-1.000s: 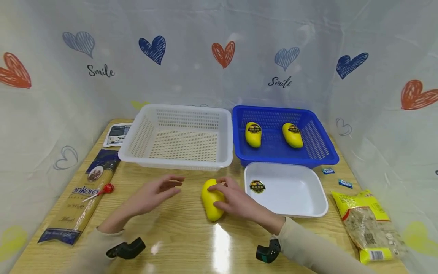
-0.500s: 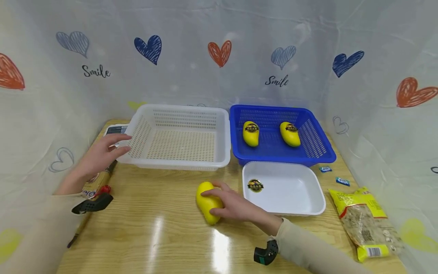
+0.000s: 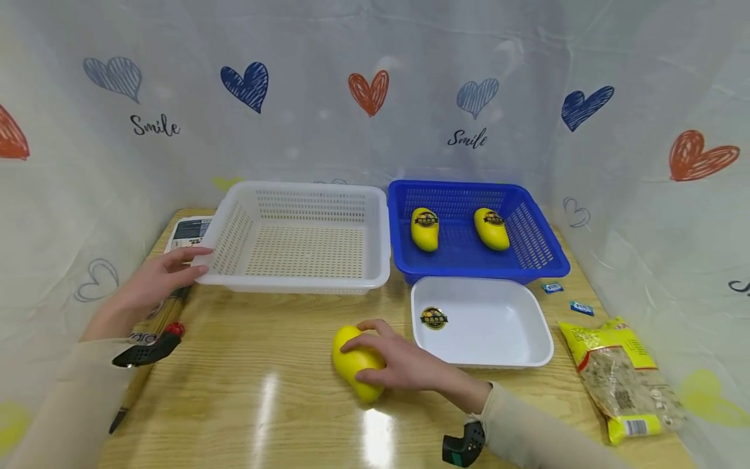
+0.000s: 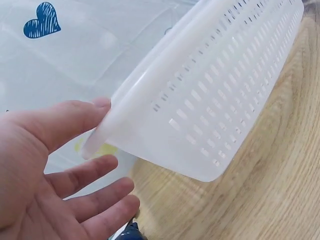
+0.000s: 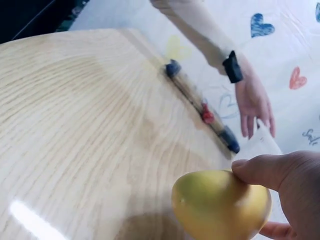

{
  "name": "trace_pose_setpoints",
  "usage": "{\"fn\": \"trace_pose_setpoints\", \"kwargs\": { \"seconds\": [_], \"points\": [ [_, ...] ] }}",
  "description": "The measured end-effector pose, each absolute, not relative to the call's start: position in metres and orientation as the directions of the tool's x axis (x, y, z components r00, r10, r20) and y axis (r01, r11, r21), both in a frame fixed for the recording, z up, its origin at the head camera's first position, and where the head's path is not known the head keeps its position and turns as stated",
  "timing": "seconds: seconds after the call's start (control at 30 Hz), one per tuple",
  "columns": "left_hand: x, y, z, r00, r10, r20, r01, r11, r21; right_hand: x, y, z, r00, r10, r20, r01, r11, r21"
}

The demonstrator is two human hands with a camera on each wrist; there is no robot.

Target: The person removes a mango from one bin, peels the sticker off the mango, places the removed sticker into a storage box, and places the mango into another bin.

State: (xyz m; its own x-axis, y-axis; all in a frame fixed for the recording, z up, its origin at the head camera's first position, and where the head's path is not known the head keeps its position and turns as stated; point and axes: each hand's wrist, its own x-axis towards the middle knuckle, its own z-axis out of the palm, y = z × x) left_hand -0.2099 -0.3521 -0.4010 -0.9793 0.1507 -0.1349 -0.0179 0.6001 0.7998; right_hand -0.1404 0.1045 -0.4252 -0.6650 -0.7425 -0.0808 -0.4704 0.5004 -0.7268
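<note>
My right hand (image 3: 395,365) grips a yellow mango (image 3: 354,361) low over the front middle of the wooden table, thumb on the near side and fingers across its top. The right wrist view shows the thumb pressed against the mango (image 5: 215,207). At the left end of a white perforated basket (image 3: 293,283), my left hand (image 3: 149,283) reaches the rim corner. In the left wrist view, the thumb of the left hand (image 4: 55,165) touches the rim while the other fingers spread loosely below it. Nothing lies inside the white basket.
Beside it, a blue basket (image 3: 480,268) holds two mangoes with labels. A white tray (image 3: 486,332) with a sticker stands in front. Two small blue packets (image 3: 581,307) and a yellow bag (image 3: 621,384) lie right. A pasta pack and red lollipop (image 3: 176,329) are partly hidden by the left arm.
My left hand has moved left and away from me to the white basket's rim. The right hand has tightened on the mango, which has shifted slightly toward the near edge.
</note>
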Motion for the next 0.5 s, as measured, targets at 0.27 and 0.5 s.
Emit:
{"fn": "trace_pose_setpoints", "kwargs": {
  "seconds": [0.27, 0.5],
  "points": [
    [-0.213, -0.352, -0.411, -0.979, 0.176, -0.107, 0.006, 0.545, 0.838, -0.147, 0.104, -0.399, -0.679, -0.732, -0.046, -0.410, 0.431, -0.804],
    [-0.219, -0.351, -0.412, -0.986, 0.141, -0.090, 0.001, 0.543, 0.840, -0.152, 0.103, -0.382, -0.686, -0.727, -0.032, -0.402, 0.415, -0.816]
  ]
}}
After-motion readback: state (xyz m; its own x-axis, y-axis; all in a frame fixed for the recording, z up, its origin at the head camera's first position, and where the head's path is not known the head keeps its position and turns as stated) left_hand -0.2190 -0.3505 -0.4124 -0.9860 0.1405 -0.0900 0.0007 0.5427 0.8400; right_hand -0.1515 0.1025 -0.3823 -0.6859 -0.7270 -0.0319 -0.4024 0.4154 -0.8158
